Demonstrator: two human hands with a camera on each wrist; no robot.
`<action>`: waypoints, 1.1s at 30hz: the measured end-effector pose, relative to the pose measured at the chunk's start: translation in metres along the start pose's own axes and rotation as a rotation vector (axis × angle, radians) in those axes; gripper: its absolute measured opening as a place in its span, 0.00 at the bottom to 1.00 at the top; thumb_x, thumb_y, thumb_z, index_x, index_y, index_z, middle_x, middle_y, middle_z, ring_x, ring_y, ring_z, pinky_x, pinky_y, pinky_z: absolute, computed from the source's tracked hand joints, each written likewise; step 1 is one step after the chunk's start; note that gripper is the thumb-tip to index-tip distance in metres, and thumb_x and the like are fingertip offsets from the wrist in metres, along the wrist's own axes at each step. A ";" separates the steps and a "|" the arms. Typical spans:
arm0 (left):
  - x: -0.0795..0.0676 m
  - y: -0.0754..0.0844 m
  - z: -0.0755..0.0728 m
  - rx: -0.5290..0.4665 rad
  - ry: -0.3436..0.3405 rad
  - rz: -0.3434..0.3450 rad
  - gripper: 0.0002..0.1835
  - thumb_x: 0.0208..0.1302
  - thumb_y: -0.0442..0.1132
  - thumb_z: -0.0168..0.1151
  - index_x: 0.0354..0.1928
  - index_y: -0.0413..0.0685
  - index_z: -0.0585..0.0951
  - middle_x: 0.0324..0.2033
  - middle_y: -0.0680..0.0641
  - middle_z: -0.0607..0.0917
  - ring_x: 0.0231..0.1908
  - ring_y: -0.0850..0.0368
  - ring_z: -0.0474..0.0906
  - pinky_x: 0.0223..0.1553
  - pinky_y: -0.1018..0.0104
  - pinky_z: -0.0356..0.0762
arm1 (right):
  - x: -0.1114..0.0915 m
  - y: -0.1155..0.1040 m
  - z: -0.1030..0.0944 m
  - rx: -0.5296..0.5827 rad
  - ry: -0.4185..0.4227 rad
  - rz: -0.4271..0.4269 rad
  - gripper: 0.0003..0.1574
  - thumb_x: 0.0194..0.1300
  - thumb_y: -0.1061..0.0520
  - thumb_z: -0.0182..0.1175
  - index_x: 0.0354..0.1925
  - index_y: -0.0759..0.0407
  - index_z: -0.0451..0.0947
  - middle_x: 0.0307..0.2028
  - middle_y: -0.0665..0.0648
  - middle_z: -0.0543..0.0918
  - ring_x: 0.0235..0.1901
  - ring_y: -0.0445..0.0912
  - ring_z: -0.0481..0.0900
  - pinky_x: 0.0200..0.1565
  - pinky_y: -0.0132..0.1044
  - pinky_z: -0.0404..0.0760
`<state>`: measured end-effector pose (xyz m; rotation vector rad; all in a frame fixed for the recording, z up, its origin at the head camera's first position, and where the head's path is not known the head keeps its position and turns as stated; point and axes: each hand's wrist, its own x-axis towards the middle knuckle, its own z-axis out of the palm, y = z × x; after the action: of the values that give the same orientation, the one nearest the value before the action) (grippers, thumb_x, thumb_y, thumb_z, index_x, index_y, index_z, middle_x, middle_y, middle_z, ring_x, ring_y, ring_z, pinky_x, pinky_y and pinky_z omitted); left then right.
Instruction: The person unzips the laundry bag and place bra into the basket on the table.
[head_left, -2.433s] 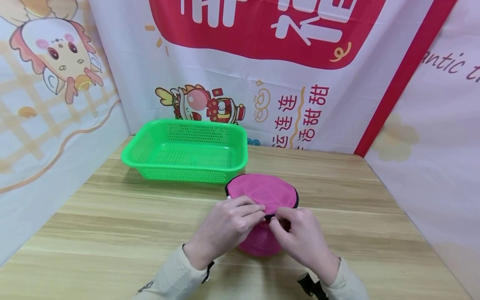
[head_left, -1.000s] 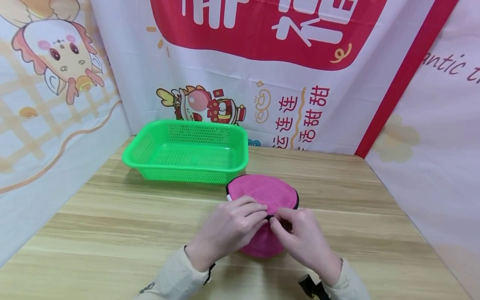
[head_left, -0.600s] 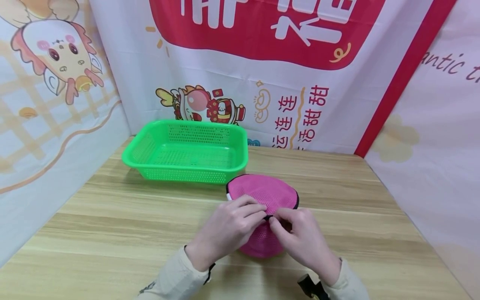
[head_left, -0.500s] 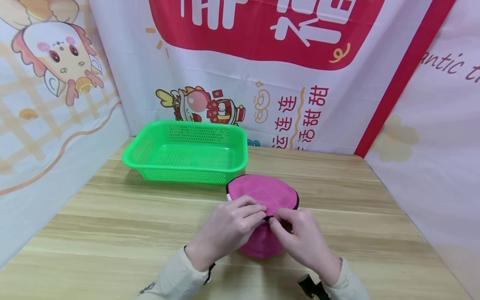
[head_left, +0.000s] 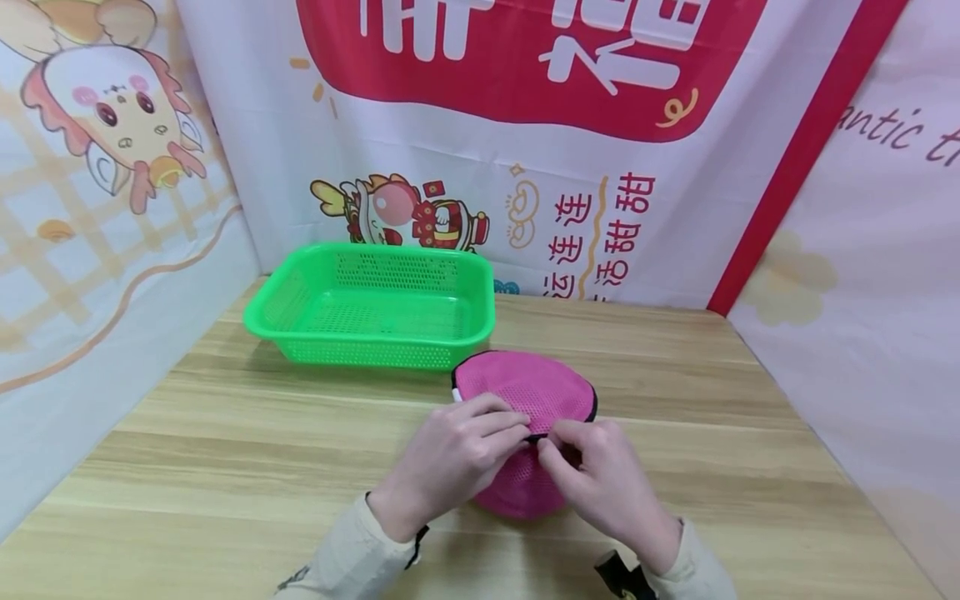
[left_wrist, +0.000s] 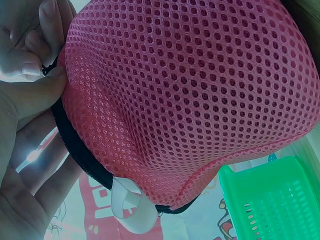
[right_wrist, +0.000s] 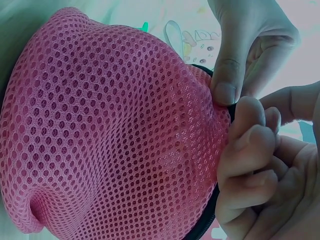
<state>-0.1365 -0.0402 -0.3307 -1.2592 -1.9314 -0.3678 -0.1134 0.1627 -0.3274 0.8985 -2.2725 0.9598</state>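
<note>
Mesh bag [head_left: 536, 385], bulging and pink, has its black rim [left_wrist: 82, 154] pinched by the left hand [head_left: 453, 454] and right hand [head_left: 606, 471].

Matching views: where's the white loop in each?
Head: white loop on the pink bag's left rim, just left of picture centre.
Left wrist: white loop, bottom, left of centre.
Right wrist: white loop, top, just right of centre.
Shared landmark: black zipper edge.

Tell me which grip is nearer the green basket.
Left. The left grip pinches the pink bag in front of the green basket, near its right end; the right grip pinches the bag farther right, past the basket.
</note>
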 end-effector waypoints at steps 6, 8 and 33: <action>-0.001 0.001 0.000 -0.019 -0.016 0.001 0.09 0.54 0.32 0.73 0.38 0.47 0.89 0.37 0.53 0.87 0.40 0.60 0.80 0.43 0.71 0.80 | -0.002 0.002 0.002 -0.006 0.006 -0.001 0.26 0.50 0.69 0.59 0.14 0.44 0.58 0.14 0.35 0.56 0.16 0.27 0.53 0.15 0.22 0.52; -0.001 0.001 0.000 -0.019 -0.019 0.001 0.09 0.54 0.32 0.73 0.38 0.47 0.89 0.37 0.53 0.87 0.40 0.60 0.80 0.43 0.72 0.80 | -0.002 0.002 0.002 -0.004 0.008 -0.003 0.26 0.49 0.69 0.59 0.14 0.44 0.58 0.14 0.35 0.56 0.16 0.27 0.53 0.15 0.21 0.52; 0.000 -0.002 -0.002 -0.006 -0.024 0.010 0.09 0.54 0.30 0.72 0.37 0.49 0.89 0.37 0.54 0.87 0.39 0.62 0.80 0.41 0.73 0.80 | 0.000 0.005 0.003 -0.011 0.018 -0.007 0.26 0.49 0.69 0.59 0.14 0.45 0.57 0.15 0.35 0.55 0.16 0.28 0.53 0.15 0.21 0.52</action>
<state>-0.1373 -0.0423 -0.3296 -1.2816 -1.9449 -0.3549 -0.1172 0.1632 -0.3314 0.8895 -2.2555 0.9480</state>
